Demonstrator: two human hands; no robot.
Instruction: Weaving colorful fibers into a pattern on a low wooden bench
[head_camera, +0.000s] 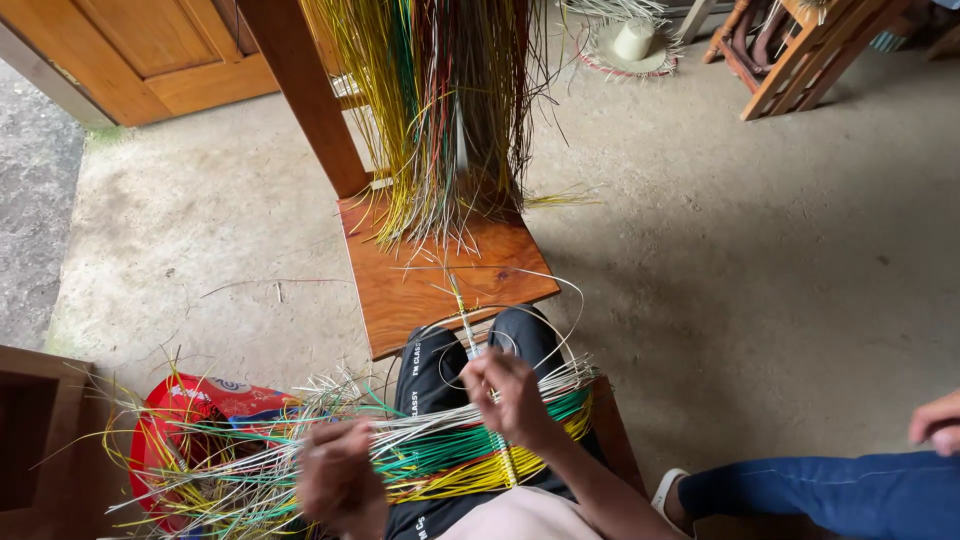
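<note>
A band of woven straw strips (440, 455), white, green and yellow, lies across my lap. My right hand (512, 395) pinches a thin pale strip (462, 318) that rises from the weave toward the wooden chair seat (440, 275). My left hand (340, 478) presses on the weave's left part, fingers closed over the strands. Loose strand ends (200, 465) fan out to the left. A thick bunch of coloured straw (450, 110) hangs over the chair, its tips resting on the seat.
A red bag (190, 410) lies on the concrete floor at the left, beside a wooden box (40, 430). Another person's leg in blue jeans (830, 495) and hand (938, 420) are at the lower right. A straw hat (632, 45) and wooden furniture (800, 55) stand at the back.
</note>
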